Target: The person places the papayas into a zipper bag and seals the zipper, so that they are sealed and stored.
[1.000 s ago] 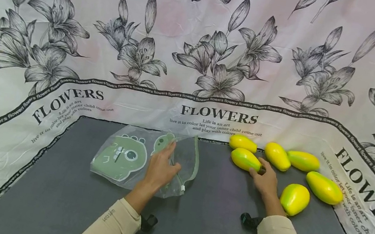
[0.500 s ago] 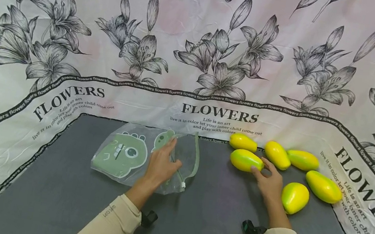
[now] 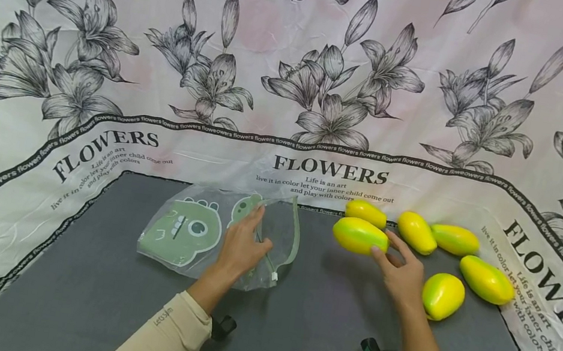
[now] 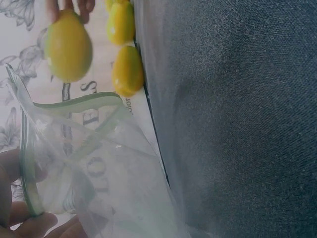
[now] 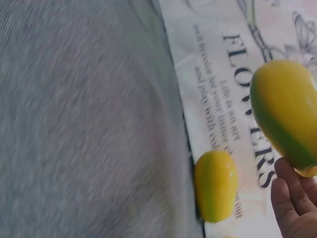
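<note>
My right hand [image 3: 402, 273] pinches one end of a yellow-green mango [image 3: 360, 236] and holds it above the table, its shadow below. In the right wrist view the fingertips [image 5: 287, 173] press against the end of this mango [image 5: 285, 109]. On the left, my left hand [image 3: 242, 248] grips a clear zip bag [image 3: 274, 223] printed with a green dinosaur. The left wrist view shows thumb and fingers [image 4: 34, 225] around the green zip edge [image 4: 29, 168], with the bag's mouth parted. The held mango is apart from the bag, to its right.
Several more mangoes lie at the right: one at the back edge [image 3: 365, 213], two beside it [image 3: 416, 233] [image 3: 454, 241], one further right [image 3: 486, 281] and one near my right wrist [image 3: 443, 297]. A flower-printed cloth [image 3: 331, 171] borders the grey table [image 3: 303, 324].
My right hand has taken hold of the mango, raised it off the table and shifted it slightly left toward the bag. The left hand and the bag stay nearly still.
</note>
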`<move>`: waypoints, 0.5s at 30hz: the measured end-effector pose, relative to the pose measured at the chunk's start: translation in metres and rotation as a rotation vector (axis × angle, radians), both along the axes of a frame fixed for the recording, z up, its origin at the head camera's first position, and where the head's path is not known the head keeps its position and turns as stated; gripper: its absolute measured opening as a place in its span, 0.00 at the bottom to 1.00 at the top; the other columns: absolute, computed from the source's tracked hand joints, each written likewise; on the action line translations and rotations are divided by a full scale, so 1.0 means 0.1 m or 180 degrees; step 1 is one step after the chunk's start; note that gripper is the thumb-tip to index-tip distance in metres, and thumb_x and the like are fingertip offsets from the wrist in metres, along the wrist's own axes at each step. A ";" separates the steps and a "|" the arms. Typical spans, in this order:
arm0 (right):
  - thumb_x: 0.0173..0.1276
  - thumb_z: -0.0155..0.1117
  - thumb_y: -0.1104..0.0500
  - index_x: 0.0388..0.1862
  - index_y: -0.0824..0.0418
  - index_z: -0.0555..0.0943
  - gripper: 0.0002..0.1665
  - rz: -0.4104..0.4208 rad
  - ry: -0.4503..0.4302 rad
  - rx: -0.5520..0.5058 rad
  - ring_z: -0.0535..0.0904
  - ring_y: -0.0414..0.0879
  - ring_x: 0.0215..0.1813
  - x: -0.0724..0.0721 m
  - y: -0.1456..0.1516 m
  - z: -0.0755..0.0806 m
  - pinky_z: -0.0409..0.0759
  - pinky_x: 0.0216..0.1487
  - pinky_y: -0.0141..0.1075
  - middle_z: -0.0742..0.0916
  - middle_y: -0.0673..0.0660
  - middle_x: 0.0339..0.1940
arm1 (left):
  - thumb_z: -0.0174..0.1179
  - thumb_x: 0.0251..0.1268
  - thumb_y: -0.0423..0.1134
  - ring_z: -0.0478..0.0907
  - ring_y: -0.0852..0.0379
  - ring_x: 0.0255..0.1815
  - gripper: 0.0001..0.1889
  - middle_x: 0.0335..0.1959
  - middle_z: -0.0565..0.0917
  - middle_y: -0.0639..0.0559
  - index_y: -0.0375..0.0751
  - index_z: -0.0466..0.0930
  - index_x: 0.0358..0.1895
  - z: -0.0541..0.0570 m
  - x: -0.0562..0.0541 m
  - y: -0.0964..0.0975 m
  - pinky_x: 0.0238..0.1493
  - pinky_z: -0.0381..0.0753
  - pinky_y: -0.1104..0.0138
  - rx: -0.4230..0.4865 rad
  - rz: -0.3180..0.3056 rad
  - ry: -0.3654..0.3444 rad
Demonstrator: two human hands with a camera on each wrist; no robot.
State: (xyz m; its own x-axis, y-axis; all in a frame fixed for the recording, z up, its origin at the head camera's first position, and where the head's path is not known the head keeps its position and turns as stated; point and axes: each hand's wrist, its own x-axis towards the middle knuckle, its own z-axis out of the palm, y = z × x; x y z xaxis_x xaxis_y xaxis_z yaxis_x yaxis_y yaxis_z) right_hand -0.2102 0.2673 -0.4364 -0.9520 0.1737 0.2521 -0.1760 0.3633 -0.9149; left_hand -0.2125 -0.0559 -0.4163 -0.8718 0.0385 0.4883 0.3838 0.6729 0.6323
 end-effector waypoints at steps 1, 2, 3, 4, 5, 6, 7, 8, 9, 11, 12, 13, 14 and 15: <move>0.65 0.65 0.47 0.72 0.54 0.69 0.37 0.0017 0.0009 -0.0014 0.74 0.63 0.60 0.01 -0.03 0.03 0.77 0.47 0.29 0.74 0.60 0.61 | 0.62 0.47 0.32 0.68 0.36 0.63 0.36 0.68 0.68 0.43 0.30 0.68 0.67 0.00 0.00 0.00 0.56 0.73 0.49 -0.0004 -0.0002 0.0010; 0.65 0.65 0.47 0.72 0.54 0.69 0.37 0.0039 0.0020 -0.0031 0.74 0.62 0.60 0.03 -0.05 0.05 0.77 0.46 0.29 0.74 0.60 0.61 | 0.62 0.47 0.32 0.68 0.37 0.63 0.36 0.68 0.68 0.42 0.30 0.68 0.67 0.00 0.00 0.00 0.55 0.73 0.49 -0.0006 -0.0002 0.0018; 0.65 0.65 0.48 0.72 0.55 0.69 0.37 0.0068 0.0030 -0.0060 0.74 0.61 0.60 0.04 -0.08 0.08 0.77 0.46 0.28 0.73 0.61 0.62 | 0.62 0.47 0.32 0.68 0.37 0.63 0.36 0.68 0.68 0.42 0.30 0.69 0.66 0.00 0.00 -0.01 0.55 0.73 0.49 -0.0012 0.0000 0.0025; 0.65 0.66 0.48 0.72 0.56 0.69 0.37 0.0103 0.0049 -0.0090 0.74 0.60 0.60 0.06 -0.10 0.11 0.76 0.46 0.28 0.73 0.61 0.64 | 0.62 0.47 0.32 0.68 0.37 0.63 0.36 0.68 0.68 0.42 0.30 0.69 0.66 0.00 -0.01 -0.01 0.55 0.73 0.49 -0.0018 0.0001 0.0031; 0.65 0.66 0.49 0.71 0.56 0.69 0.37 0.0136 0.0068 -0.0133 0.75 0.59 0.60 0.07 -0.13 0.13 0.76 0.46 0.27 0.73 0.60 0.64 | 0.62 0.47 0.32 0.68 0.37 0.63 0.36 0.68 0.69 0.42 0.30 0.69 0.66 0.00 -0.01 -0.01 0.56 0.73 0.49 -0.0023 0.0006 0.0033; 0.66 0.66 0.50 0.71 0.57 0.69 0.36 0.0173 0.0099 -0.0173 0.76 0.56 0.59 0.08 -0.16 0.15 0.76 0.46 0.27 0.72 0.60 0.66 | 0.62 0.47 0.32 0.69 0.37 0.63 0.36 0.67 0.69 0.42 0.30 0.69 0.66 0.00 -0.01 -0.01 0.55 0.73 0.49 -0.0026 0.0012 0.0034; 0.66 0.66 0.51 0.71 0.58 0.70 0.36 0.0221 0.0153 -0.0200 0.77 0.53 0.58 0.09 -0.18 0.17 0.76 0.46 0.26 0.72 0.60 0.67 | 0.62 0.47 0.33 0.69 0.37 0.63 0.36 0.67 0.69 0.42 0.30 0.69 0.66 0.00 -0.01 -0.01 0.55 0.73 0.48 -0.0027 0.0015 0.0035; 0.66 0.66 0.52 0.70 0.59 0.70 0.35 0.0270 0.0199 -0.0240 0.78 0.50 0.57 0.09 -0.21 0.18 0.77 0.46 0.26 0.71 0.61 0.67 | 0.62 0.47 0.33 0.69 0.37 0.63 0.36 0.68 0.69 0.43 0.30 0.69 0.67 0.01 0.00 -0.01 0.55 0.73 0.48 -0.0023 0.0016 0.0031; 0.66 0.66 0.54 0.70 0.60 0.70 0.35 0.0323 0.0249 -0.0283 0.79 0.48 0.56 0.10 -0.24 0.20 0.77 0.46 0.27 0.71 0.61 0.68 | 0.62 0.47 0.33 0.69 0.38 0.63 0.36 0.68 0.69 0.43 0.31 0.69 0.67 0.01 0.00 -0.01 0.55 0.73 0.48 -0.0025 0.0020 0.0034; 0.66 0.66 0.56 0.69 0.61 0.71 0.33 0.0407 0.0334 -0.0323 0.79 0.44 0.54 0.10 -0.30 0.22 0.78 0.46 0.27 0.72 0.62 0.66 | 0.62 0.47 0.32 0.69 0.38 0.63 0.36 0.67 0.69 0.42 0.31 0.69 0.67 0.02 0.00 -0.02 0.54 0.74 0.48 -0.0016 0.0018 0.0043; 0.66 0.66 0.56 0.69 0.62 0.71 0.33 0.0442 0.0371 -0.0335 0.80 0.44 0.54 0.10 -0.33 0.23 0.78 0.46 0.28 0.73 0.62 0.65 | 0.62 0.46 0.32 0.69 0.38 0.62 0.36 0.67 0.69 0.42 0.30 0.69 0.67 0.02 0.00 -0.02 0.54 0.74 0.49 -0.0016 0.0017 0.0052; 0.66 0.66 0.57 0.68 0.62 0.71 0.32 0.0485 0.0397 -0.0363 0.80 0.46 0.54 0.10 -0.36 0.23 0.78 0.46 0.28 0.73 0.62 0.64 | 0.62 0.46 0.33 0.70 0.38 0.62 0.36 0.67 0.69 0.42 0.30 0.69 0.66 0.03 0.00 -0.02 0.53 0.75 0.49 -0.0016 0.0015 0.0065; 0.66 0.66 0.57 0.68 0.61 0.72 0.32 0.0514 0.0406 -0.0387 0.80 0.48 0.54 0.10 -0.39 0.23 0.78 0.46 0.29 0.74 0.62 0.63 | 0.62 0.46 0.33 0.70 0.38 0.62 0.36 0.67 0.69 0.42 0.30 0.69 0.66 0.03 0.00 -0.02 0.53 0.74 0.49 -0.0018 0.0013 0.0081; 0.66 0.66 0.57 0.68 0.61 0.72 0.32 0.0536 0.0418 -0.0393 0.80 0.50 0.55 0.10 -0.43 0.23 0.79 0.46 0.29 0.75 0.62 0.63 | 0.62 0.46 0.33 0.70 0.38 0.62 0.36 0.67 0.69 0.41 0.30 0.69 0.66 0.03 0.00 -0.02 0.53 0.74 0.48 -0.0021 0.0009 0.0102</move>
